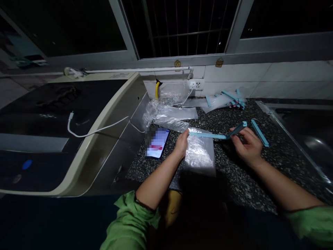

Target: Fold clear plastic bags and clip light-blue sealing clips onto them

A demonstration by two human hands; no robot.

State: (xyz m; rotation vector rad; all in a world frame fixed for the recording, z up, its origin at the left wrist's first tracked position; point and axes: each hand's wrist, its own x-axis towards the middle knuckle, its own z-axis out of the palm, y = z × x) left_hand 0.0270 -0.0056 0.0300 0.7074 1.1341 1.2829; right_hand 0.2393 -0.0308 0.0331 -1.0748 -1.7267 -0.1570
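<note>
A light blue hinged plastic bag clip (208, 135) is unfolded into an angle above the counter. Its long arm has one end pinched in my left hand (181, 144). My right hand (247, 146) grips the shorter-looking, raised arm with thumb and fingers. Below the clip lies a clear plastic bag (200, 156), close to my left fingers; whether they also hold its edge I cannot tell. Just right of my right hand, another light blue strip (259, 133) rests on the counter.
Several blue strips (235, 100) and clear bags (171, 113) lie along the tiled wall. A lit phone (157, 143) is left of my left hand. A washing machine (104, 114) with a white cable (104, 131) stands left; a sink (309, 139) is at right.
</note>
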